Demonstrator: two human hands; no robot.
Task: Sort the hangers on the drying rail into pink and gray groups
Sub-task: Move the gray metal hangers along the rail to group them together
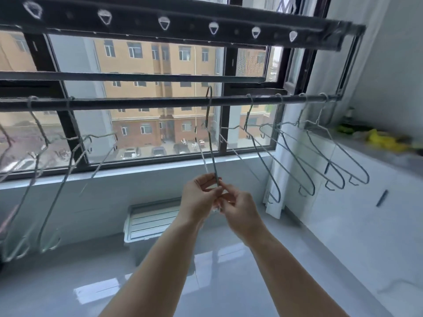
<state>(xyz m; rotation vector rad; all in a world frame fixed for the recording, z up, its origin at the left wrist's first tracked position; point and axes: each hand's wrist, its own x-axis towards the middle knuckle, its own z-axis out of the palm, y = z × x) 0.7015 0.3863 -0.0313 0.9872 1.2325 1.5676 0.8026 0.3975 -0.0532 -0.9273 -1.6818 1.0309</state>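
1. Hangers at the left end of the drying rail (137, 103): a loose cluster (57, 170) hangs tilted there, blurred and washed out against the window light. One at the far left edge (9, 216) seems to carry a pinkish tint, but I cannot tell the colour of the others with any confidence.
2. Near the middle, a single hanger (211, 143) has its hook up at the rail, whether over it or just lifted clear I cannot tell; the frame trails straight down, edge-on to me.
3. Below it, the person's left hand (199, 195) is closed around that hanger's lower end.
4. The right hand (240, 211) pinches the same spot just beside the left, fingertips touching, so both hands are grasping this one hanger.
5. To the right, a group of gray hangers (320, 161) sits close together toward the rail's right end, overlapping one another and all slanting the same way.
6. Farther right, a tabletop (377, 152) under the wall carries some yellow and green clutter (384, 139), apart from the job.
7. My judgement: the gray group on the right looks largely gathered, the held hanger is mid-placement, and the left cluster remains to be checked and sorted, so the work looks roughly half done.
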